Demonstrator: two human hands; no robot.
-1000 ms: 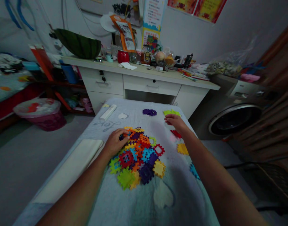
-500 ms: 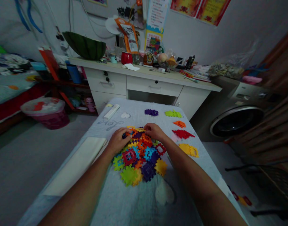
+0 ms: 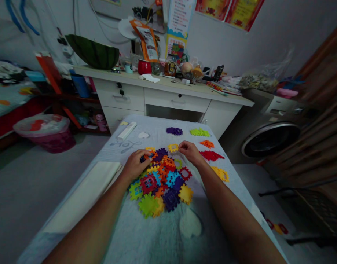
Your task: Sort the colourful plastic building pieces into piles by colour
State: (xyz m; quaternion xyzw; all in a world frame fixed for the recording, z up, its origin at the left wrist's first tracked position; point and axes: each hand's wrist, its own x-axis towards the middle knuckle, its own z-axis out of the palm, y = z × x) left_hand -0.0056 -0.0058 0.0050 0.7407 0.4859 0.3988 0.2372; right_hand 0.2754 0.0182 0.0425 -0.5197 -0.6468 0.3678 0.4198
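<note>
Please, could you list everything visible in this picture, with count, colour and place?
tile pile: one, mixed colours, middle of the cover
yellow tile: one, yellow, pile's far edge
sorted groups: five, purple group, green group, orange group, red group, yellow group, cover's far and right side
cover: one, pale blue, foreground
folded cloth: one, cream, cover's left edge
desk: one, white, behind the cover
watermelon half: one, green, desk's left end
washing machine: one, grey, right
bin: one, pink, floor left
left hand: one, on the tile pile
right hand: one, fingers pinching the yellow tile
</note>
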